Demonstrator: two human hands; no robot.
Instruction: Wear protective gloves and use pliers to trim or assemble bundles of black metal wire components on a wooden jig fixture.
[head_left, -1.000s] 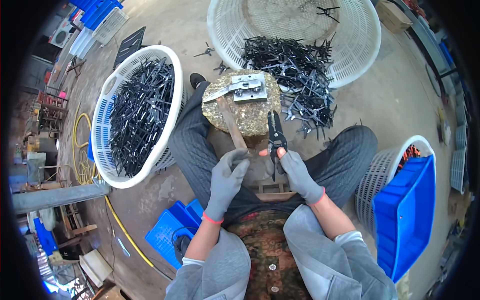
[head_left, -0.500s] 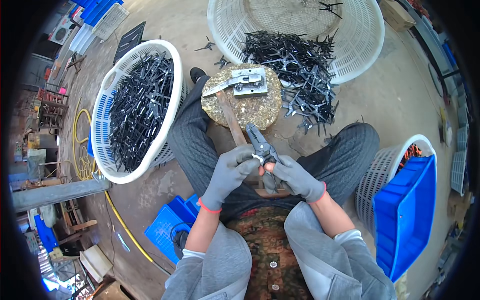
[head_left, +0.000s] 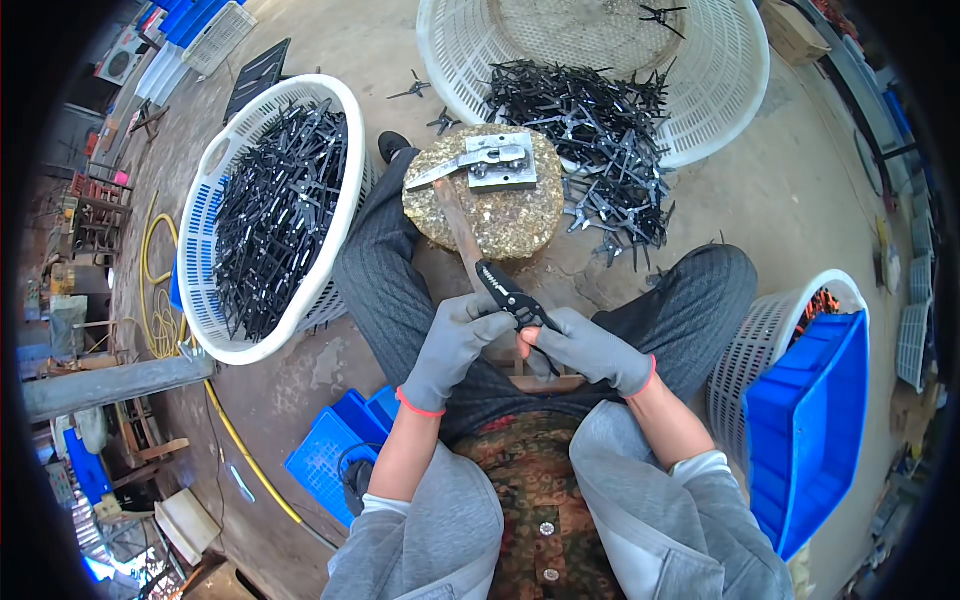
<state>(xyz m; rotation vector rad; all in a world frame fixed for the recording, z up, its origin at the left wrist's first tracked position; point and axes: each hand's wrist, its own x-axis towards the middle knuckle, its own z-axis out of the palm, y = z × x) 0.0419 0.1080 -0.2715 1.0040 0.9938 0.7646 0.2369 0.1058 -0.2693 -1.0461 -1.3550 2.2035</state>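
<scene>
Both gloved hands, left hand (head_left: 452, 345) and right hand (head_left: 590, 350), clenched around black pliers (head_left: 508, 296) held above the lap, near the stump (head_left: 500, 215); a firm, steady two-handed grip seemed best.

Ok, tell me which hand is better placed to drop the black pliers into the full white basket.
Probably left: the left hand touches the black metal pliers, and the white plastic basket of black parts sits on that side.
</scene>
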